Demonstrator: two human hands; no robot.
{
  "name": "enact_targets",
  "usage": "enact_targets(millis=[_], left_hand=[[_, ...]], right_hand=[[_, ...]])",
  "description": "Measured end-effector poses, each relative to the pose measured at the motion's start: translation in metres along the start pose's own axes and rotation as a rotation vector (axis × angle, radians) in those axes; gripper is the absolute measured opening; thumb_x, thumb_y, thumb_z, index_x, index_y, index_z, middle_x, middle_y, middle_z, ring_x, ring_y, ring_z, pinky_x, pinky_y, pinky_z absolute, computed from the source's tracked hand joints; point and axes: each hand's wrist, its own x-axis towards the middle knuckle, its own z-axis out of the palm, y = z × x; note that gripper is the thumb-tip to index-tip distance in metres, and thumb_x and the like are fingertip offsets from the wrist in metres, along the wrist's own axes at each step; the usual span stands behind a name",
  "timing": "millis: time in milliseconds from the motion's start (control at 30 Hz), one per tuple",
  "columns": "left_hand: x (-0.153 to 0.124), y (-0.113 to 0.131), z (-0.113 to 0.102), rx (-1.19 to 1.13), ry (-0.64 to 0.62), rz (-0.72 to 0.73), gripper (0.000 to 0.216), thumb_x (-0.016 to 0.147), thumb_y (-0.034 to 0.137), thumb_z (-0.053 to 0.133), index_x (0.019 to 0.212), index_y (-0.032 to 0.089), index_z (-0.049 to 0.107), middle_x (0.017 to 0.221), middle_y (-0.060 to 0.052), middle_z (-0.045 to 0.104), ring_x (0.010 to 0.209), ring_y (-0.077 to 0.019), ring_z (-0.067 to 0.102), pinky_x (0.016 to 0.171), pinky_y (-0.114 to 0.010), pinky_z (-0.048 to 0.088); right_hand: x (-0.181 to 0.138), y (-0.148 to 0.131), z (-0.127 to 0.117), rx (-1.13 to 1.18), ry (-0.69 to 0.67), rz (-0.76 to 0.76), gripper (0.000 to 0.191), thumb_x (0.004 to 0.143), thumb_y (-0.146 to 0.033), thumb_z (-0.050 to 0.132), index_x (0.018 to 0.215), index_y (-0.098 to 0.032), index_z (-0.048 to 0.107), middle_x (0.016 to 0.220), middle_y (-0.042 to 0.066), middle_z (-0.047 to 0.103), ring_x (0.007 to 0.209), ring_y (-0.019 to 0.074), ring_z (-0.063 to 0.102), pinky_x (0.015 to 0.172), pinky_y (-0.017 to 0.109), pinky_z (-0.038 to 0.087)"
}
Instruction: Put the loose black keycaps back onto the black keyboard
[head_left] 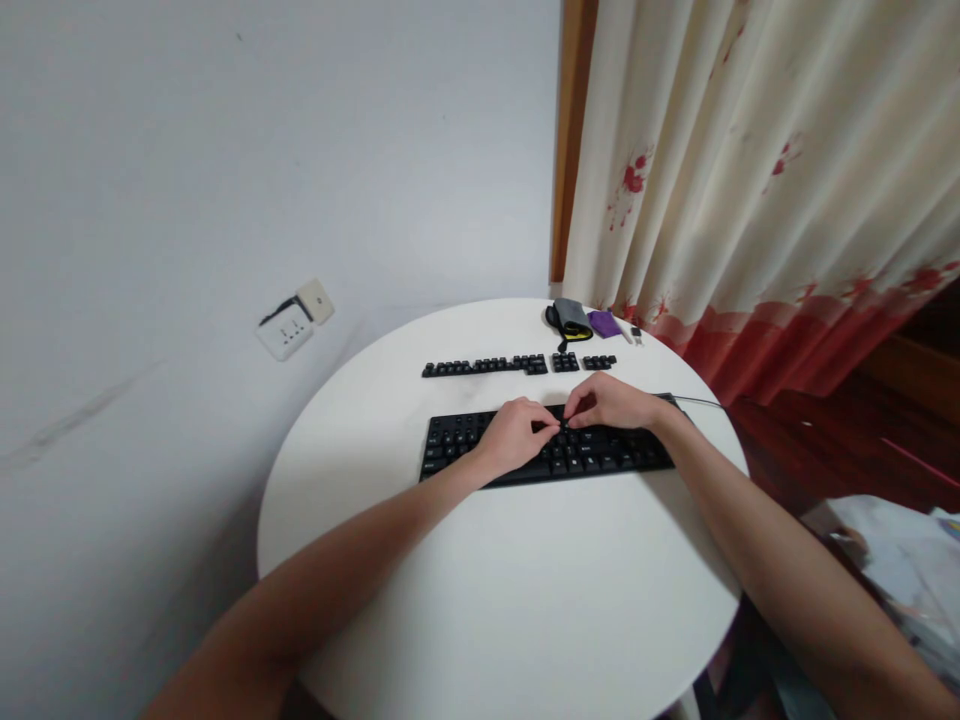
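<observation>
Holds the left hand and the right hand facing each other at the middle of the black keyboard, both with thumb and index finger drawn in and tips close together; cannot tell against the dark keys whether pinching something small. Reaches forward with converging bare arms, bending the right wrist sharply inward, over a keyboard lying flat on the round white desk. Has loose black keycaps lined up beyond, then a grey pouch and purple cloth near the curtain.
</observation>
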Motion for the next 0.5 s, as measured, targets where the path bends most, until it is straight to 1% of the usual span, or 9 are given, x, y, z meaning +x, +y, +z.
enact_targets(millis=[200, 367, 500], left_hand=[[0.0003, 0.0052, -0.0033, 0.047, -0.017, 0.018, 0.012, 0.085, 0.021, 0.064, 0.087, 0.022, 0.076, 0.087, -0.002, 0.074, 0.085, -0.0199, 0.063, 0.084, -0.034, 0.049], [0.0018, 0.0057, -0.0054, 0.019, -0.028, -0.026, 0.012, 0.085, 0.021, 0.065, 0.087, 0.021, 0.076, 0.085, -0.003, 0.074, 0.081, -0.019, 0.064, 0.079, -0.032, 0.05], [0.0021, 0.0022, -0.0023, 0.025, -0.007, 0.022, 0.011, 0.085, 0.02, 0.065, 0.083, 0.02, 0.076, 0.084, -0.003, 0.074, 0.081, -0.0186, 0.064, 0.08, -0.032, 0.05]], right_hand=[[-0.0004, 0.001, 0.0019, 0.021, -0.016, -0.003, 0.021, 0.07, -0.031, 0.073, 0.083, -0.015, 0.075, 0.077, 0.003, 0.073, 0.071, 0.0159, 0.063, 0.067, 0.026, 0.049], [0.0019, 0.0038, 0.0064, 0.003, -0.011, -0.006, 0.02, 0.07, -0.03, 0.072, 0.082, -0.015, 0.074, 0.076, 0.003, 0.072, 0.07, 0.0163, 0.063, 0.067, 0.027, 0.048], [0.002, 0.0011, 0.008, -0.051, -0.023, -0.016, 0.018, 0.07, -0.03, 0.071, 0.082, -0.016, 0.073, 0.074, 0.002, 0.071, 0.069, 0.0161, 0.062, 0.066, 0.027, 0.047]])
